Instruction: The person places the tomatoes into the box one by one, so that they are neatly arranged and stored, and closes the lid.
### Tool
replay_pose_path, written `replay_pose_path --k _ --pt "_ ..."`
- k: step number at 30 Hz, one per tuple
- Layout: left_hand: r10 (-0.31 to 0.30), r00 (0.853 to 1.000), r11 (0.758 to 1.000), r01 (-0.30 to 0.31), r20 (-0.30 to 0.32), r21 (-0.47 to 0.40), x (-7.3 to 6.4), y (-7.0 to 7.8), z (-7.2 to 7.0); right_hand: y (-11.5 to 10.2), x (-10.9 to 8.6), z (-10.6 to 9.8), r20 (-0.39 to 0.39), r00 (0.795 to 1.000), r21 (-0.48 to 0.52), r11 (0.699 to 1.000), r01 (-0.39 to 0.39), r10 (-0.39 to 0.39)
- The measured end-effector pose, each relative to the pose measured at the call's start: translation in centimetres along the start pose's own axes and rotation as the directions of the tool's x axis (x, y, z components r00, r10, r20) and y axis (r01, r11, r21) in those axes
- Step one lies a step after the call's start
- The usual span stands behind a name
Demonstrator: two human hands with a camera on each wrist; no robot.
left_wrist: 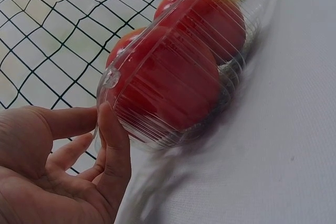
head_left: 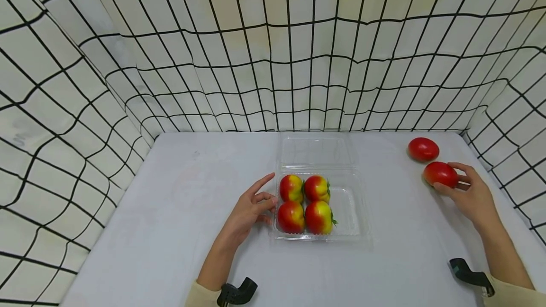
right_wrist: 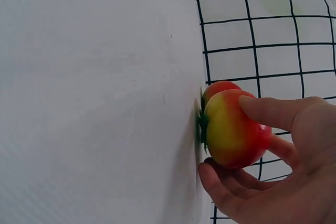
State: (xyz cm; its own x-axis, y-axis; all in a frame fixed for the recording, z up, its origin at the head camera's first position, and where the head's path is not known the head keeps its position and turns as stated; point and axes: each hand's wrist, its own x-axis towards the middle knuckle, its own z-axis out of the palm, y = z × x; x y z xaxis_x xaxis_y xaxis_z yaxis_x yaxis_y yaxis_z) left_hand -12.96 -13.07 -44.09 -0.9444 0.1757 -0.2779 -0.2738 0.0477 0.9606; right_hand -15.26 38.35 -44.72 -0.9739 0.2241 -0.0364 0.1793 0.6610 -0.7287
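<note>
Fruit (head_left: 440, 174) fills grasping right hand (head_left: 473, 197), well apart from left hand (head_left: 246, 210) pinching box rim (left_wrist: 111, 78).

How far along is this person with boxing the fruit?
Apparently done: four fruits sit in the left part of the box. In progress: the right hand holds a fifth fruit; the left hand pinches the box's edge. Seemingly remaining: placing that fruit, then the sixth fruit beyond it, since the box's right side is bare, and perhaps closing the open lid.
</note>
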Motion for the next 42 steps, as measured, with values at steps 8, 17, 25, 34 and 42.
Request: replay_pose_path --k 8,17,25,34,42 --pt "-0.001 1.0 1.0 0.001 -0.005 0.005 -0.2 0.0 -0.1 -0.6 -0.4 0.8 0.02 0.999 0.008 0.999 0.032 -0.032" --pt "-0.005 1.0 1.0 0.005 -0.002 0.0 0.0 -0.1 -0.1 -1.6 -0.9 1.1 0.058 0.997 -0.011 0.999 0.051 -0.05" --pt "-0.003 1.0 1.0 0.003 -0.001 -0.002 0.1 -0.1 0.0 -2.4 -1.4 1.6 0.059 0.99 0.02 0.992 0.127 -0.128" --pt "-0.005 1.0 1.0 0.005 -0.008 -0.005 0.1 -0.1 0.0 -3.2 -1.6 2.0 0.048 0.984 0.059 0.984 0.167 -0.17" --pt "-0.006 1.0 1.0 0.006 -0.014 -0.011 0.1 -0.1 0.1 -3.3 -1.9 2.3 -0.013 0.961 0.074 0.958 0.276 -0.276"
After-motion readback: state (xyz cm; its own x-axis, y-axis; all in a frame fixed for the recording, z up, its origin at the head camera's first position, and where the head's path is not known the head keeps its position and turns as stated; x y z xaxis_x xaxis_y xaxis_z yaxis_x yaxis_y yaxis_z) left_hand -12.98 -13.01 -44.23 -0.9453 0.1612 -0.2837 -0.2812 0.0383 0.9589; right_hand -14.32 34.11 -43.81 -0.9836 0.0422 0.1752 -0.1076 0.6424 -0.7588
